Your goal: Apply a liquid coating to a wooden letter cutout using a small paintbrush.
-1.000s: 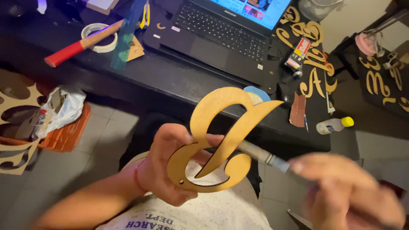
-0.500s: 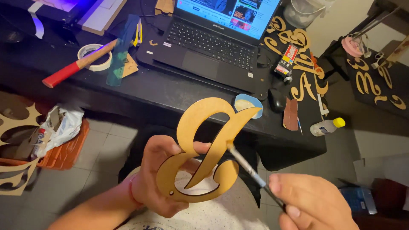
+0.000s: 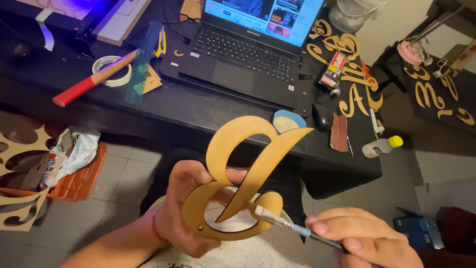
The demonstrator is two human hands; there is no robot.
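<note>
Holding the gold-painted wooden letter [image 3: 238, 183] up over your lap, your left hand [image 3: 191, 211] has its grip closed on the lower loop, thumb across the front and fingers curled behind. The letter stands roughly upright, a curly cut-out shape whose upper loop rises in front of the table [image 3: 163, 111] edge and whose pointed tip reaches toward a small blue dish [image 3: 288, 120].

Your right hand [image 3: 364, 240] comes in from the lower right, its grip pinched shut on the handle of a thin paintbrush [image 3: 292, 227]. The pale bristles touch the lower right curl of the letter, and the handle slants down toward your fingers.

Beyond the letter, the dark table carries an open laptop [image 3: 250, 52] with a lit screen. To its left lie a roll of tape [image 3: 111, 71] and a red-handled hammer [image 3: 94, 79] laid across it, with a greenish strip [image 3: 141, 64] beside them. To the right of the laptop, more gold letters [image 3: 354, 74] are spread on the dark surface, with a small tube [image 3: 333, 69] among them and a brown sanding block [image 3: 339, 131] near the edge. A white bottle with a yellow cap [image 3: 381, 146] lies on its side at the right end of the table.

On the tiled floor to your left sits an orange basket [image 3: 74, 178] holding crumpled plastic, with cut wooden offcuts [image 3: 17, 183] leaning just beside it. A second dark surface at far right bears further gold letters [image 3: 436, 92].
</note>
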